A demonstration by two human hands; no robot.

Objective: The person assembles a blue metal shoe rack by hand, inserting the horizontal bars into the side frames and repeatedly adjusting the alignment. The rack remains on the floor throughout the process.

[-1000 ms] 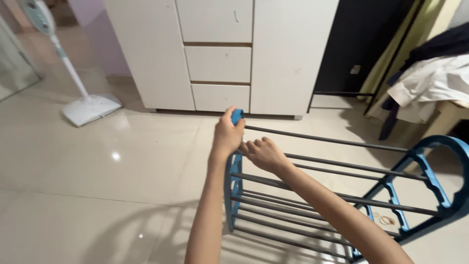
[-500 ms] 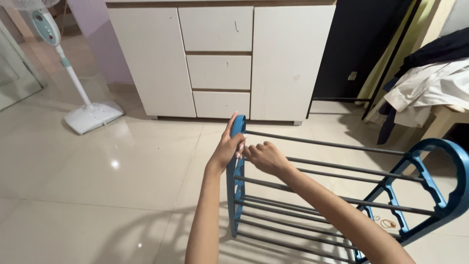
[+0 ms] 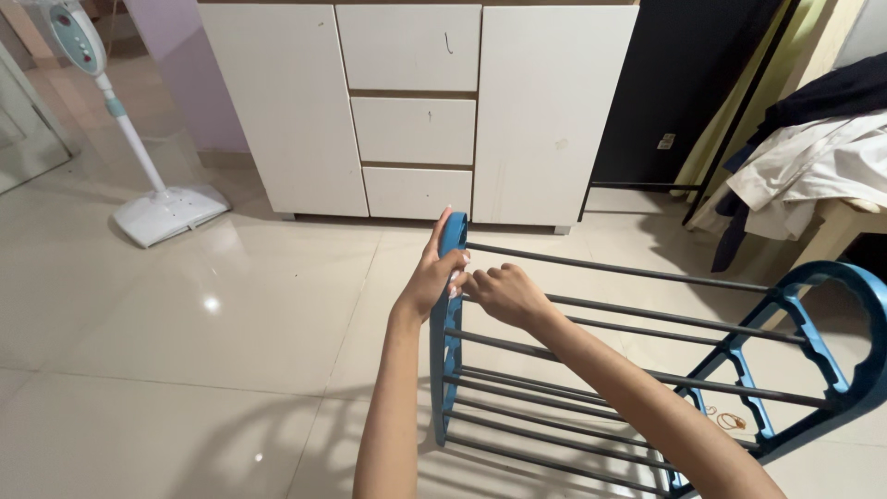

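White cabinet [image 3: 416,111], glossy tile floor [image 3: 185,351] (fan [image 3: 139,166] left).

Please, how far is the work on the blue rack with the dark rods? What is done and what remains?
Done: many dark rods already span between the two blue side frames, left one and right one. In hand: the left hand presses on the top of the left frame, while the right hand grips a rod end beside it. Left: whether that rod end is seated cannot be seen.

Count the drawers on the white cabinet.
3, stacked in the cabinet's middle column: top drawer, middle drawer, bottom drawer. The top is cropped, so more may be hidden.
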